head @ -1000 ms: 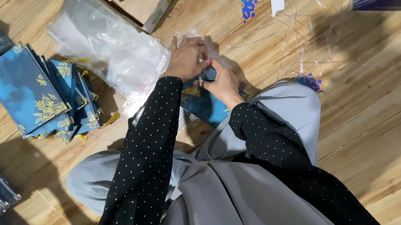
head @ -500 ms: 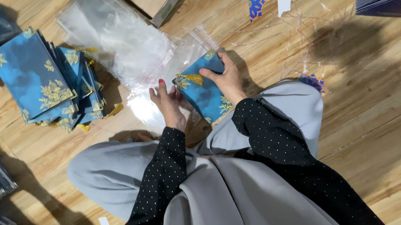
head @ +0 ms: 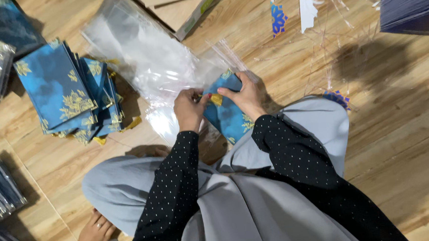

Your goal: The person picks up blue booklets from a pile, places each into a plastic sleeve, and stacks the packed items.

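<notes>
From the head view, the person sits on the wooden floor (head: 413,123) with both hands together in front of the lap. The right hand (head: 243,96) grips the far end of a blue card with gold leaf print (head: 229,117), fingers curled over its top edge. The left hand (head: 190,109) pinches narrow at a small gold piece (head: 216,99) near the card's top corner; I cannot tell whether it is a ribbon or a tassel. The card lies tilted, its near end resting against the grey skirt.

Just beyond the hands lies a loose heap of clear plastic sleeves (head: 146,55), and to the left a fanned stack of matching blue cards (head: 66,92). Another person's hand (head: 93,239) rests on the floor at the near left, well apart.

To do this well, I judge the right hand should keep the card steady and flat while the left works the gold piece with fingertips only, so the print does not crease.
</notes>
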